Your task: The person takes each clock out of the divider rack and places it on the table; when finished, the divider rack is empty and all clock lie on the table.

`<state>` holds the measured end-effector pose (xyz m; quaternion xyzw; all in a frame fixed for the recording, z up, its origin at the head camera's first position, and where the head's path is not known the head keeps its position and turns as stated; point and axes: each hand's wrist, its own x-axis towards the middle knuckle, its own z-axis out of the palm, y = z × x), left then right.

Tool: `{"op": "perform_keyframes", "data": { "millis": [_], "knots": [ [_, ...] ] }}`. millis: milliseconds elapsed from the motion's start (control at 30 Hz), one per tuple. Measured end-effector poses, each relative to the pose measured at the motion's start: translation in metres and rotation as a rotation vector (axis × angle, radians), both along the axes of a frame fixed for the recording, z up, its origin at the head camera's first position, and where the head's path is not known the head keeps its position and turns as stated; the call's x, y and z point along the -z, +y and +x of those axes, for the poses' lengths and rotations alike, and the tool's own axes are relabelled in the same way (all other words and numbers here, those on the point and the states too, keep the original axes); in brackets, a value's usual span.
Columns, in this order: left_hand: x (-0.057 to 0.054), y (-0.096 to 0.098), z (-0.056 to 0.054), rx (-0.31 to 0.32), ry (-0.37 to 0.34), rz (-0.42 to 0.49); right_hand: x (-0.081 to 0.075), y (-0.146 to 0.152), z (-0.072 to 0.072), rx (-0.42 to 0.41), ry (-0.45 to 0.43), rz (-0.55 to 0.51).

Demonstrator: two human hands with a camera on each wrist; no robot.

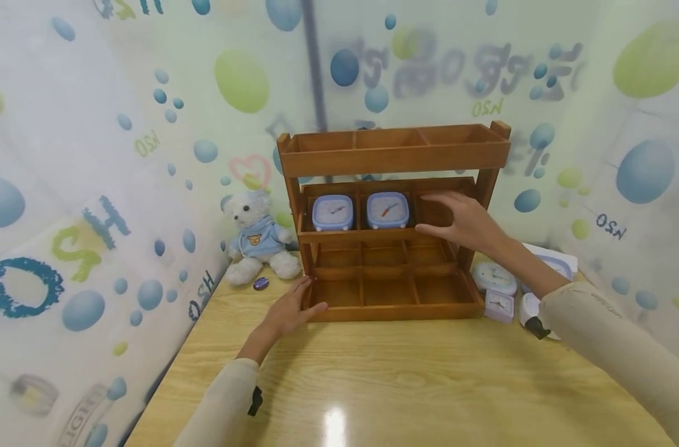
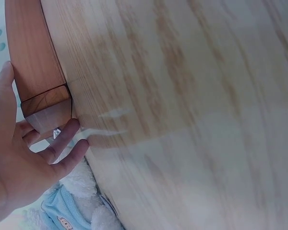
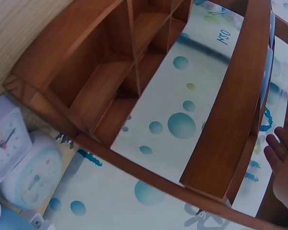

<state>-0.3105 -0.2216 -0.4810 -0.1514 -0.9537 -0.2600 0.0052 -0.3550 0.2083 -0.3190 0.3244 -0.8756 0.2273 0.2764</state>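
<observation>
My left hand point(image 1: 286, 313) rests against the lower left front corner of a brown wooden shelf rack point(image 1: 395, 313), thumb by its front board. In the left wrist view, loosely spread fingers point(image 2: 65, 143) lie around that wooden corner point(image 2: 48, 108). My right hand point(image 1: 462, 220) is at the right compartment of the raised middle tier, thumb and fingers spread, with no thing visible between them. Beside it, in the centre compartment, stands a blue alarm clock point(image 1: 387, 210) with an orange hand. Another blue alarm clock point(image 1: 332, 213) occupies the left compartment.
Right of the rack are several more clocks, including a white oval one point(image 1: 494, 278) and a small lilac square one point(image 1: 499, 306). A white teddy bear point(image 1: 256, 239) in a blue hoodie sits at left, a small dark oval object point(image 1: 260, 284) before it. Patterned walls enclose the table point(image 1: 406, 379).
</observation>
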Motion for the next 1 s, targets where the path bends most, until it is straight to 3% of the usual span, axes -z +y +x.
{"op": "perform_keyframes", "data": {
  "millis": [200,433,667,1000],
  "knots": [
    [0.0,-0.001,-0.001,-0.002,0.007,-0.002,-0.008,-0.022,-0.013,-0.007,-0.092,0.032],
    [0.001,-0.001,-0.001,-0.004,-0.001,0.003,-0.012,-0.043,-0.03,-0.046,-0.11,0.07],
    [0.002,0.0,0.0,-0.009,-0.001,0.011,-0.013,-0.055,-0.04,-0.025,-0.233,0.101],
    [0.002,0.0,0.0,-0.015,-0.006,0.004,-0.011,-0.06,-0.049,-0.044,-0.229,0.119]
  ]
}}
